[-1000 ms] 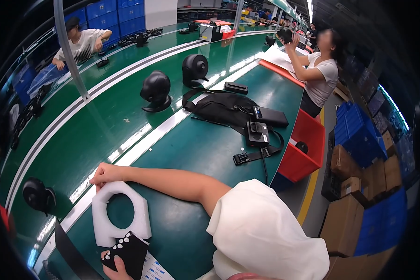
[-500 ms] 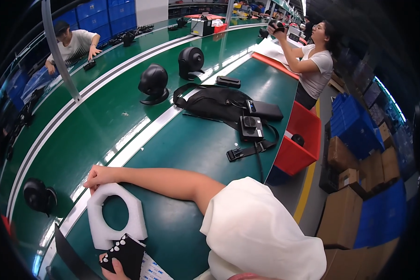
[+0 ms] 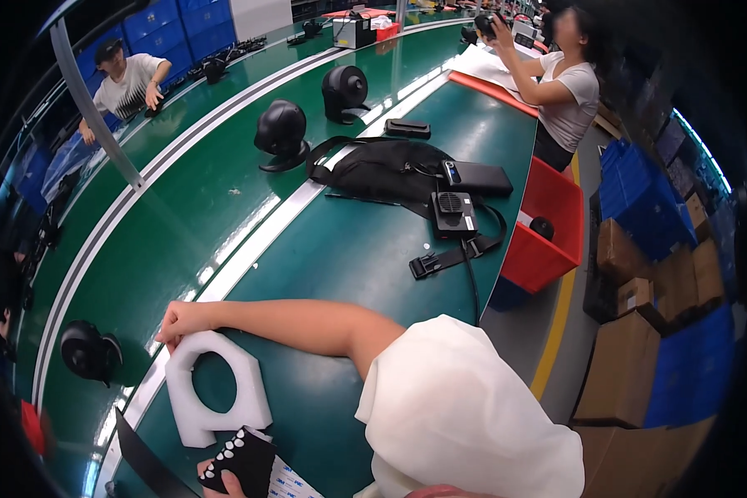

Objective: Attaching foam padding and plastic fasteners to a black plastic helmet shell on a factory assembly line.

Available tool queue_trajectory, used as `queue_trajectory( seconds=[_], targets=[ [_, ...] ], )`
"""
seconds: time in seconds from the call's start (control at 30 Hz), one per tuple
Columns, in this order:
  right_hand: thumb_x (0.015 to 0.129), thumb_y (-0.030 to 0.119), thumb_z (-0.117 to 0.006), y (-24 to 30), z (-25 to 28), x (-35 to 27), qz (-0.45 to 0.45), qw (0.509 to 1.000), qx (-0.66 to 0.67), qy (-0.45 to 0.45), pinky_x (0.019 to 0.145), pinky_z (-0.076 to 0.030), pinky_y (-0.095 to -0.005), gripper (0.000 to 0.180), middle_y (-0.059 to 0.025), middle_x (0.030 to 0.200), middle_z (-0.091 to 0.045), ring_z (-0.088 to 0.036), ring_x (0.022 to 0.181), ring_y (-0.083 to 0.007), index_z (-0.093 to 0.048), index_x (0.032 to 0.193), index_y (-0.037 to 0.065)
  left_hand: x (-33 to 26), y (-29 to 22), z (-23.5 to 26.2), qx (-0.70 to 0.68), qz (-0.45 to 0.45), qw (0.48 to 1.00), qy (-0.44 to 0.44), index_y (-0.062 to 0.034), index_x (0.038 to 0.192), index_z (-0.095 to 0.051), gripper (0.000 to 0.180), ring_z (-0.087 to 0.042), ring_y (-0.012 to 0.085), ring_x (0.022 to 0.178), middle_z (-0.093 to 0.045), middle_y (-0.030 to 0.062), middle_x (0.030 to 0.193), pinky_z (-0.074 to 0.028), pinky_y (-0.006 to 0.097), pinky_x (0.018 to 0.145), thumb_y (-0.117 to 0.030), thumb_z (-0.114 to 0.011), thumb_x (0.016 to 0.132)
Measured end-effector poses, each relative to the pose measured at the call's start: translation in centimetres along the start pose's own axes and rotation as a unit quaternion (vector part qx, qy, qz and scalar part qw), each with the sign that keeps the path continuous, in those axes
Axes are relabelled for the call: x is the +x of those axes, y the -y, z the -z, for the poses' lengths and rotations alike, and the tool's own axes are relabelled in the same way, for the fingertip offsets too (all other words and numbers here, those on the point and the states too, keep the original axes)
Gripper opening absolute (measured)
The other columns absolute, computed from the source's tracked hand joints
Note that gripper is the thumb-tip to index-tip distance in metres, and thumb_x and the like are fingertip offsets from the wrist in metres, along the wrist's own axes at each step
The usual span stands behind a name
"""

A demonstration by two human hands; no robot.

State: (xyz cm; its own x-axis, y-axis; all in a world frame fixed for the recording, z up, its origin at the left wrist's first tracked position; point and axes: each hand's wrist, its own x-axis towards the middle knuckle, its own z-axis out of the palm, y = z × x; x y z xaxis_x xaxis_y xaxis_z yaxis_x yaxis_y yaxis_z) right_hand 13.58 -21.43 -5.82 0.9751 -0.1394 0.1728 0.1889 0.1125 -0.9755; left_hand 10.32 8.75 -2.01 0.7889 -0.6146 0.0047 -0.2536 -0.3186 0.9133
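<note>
Across the bench reaches my right hand (image 3: 183, 321), its fingers pinched together by the far corner of a white foam piece (image 3: 181, 398). What is between those fingertips, if anything, is too small to make out. The foam lies on the green bench and has a large round hole. Close to me, at the lower edge, my left hand (image 3: 224, 485) is closed on a black sheet (image 3: 249, 465) with a row of white dots along one edge. A white backing sheet (image 3: 290, 483) with blue print shows beside it.
Black round-headed devices on stands (image 3: 280, 135) stand along the green conveyor (image 3: 174, 224). A black strapped bag (image 3: 382, 170) and a small black box (image 3: 454, 213) lie on the bench. A red bin (image 3: 548, 224) is at right. Two co-workers stand farther off.
The view has shifted slightly, so the foam and both hands appear a little farther right. My right hand stays pinched by the foam; my left still holds the black sheet.
</note>
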Motion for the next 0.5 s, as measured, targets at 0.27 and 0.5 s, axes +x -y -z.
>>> queue_trajectory(
  seconds=[0.27, 0.5],
  targets=[
    [0.081, 0.022, -0.054, 0.2, -0.3, -0.1, 0.008, 1.000, 0.012, 0.004, 0.050, -0.041, -0.0210, 0.029, -0.0040, 0.061, -0.061, -0.052, 0.051, -0.0076, -0.066, 0.066, 0.000, 0.1, 2.0, 0.1, -0.088, -0.046, 0.995, 0.016, 0.0046, 0.108, -0.049, 0.036, -0.053, 0.0198, 0.080, -0.057, 0.0112, 0.096, -0.044, 0.030, 0.072, -0.012, -0.060, 0.079],
    [0.081, 0.024, -0.054, -0.2, 0.4, -0.4, -0.016, 1.000, -0.003, 0.020, 0.053, -0.041, -0.0214, 0.029, -0.0036, 0.064, -0.061, -0.052, 0.054, -0.0080, -0.066, 0.069, 0.001, -0.1, 0.9, -0.6, -0.029, 0.005, 0.999, -0.017, 0.0051, 0.105, -0.050, 0.035, -0.053, 0.0207, 0.081, -0.057, 0.0123, 0.096, -0.044, 0.031, 0.073, -0.016, -0.061, 0.078]
  ],
)
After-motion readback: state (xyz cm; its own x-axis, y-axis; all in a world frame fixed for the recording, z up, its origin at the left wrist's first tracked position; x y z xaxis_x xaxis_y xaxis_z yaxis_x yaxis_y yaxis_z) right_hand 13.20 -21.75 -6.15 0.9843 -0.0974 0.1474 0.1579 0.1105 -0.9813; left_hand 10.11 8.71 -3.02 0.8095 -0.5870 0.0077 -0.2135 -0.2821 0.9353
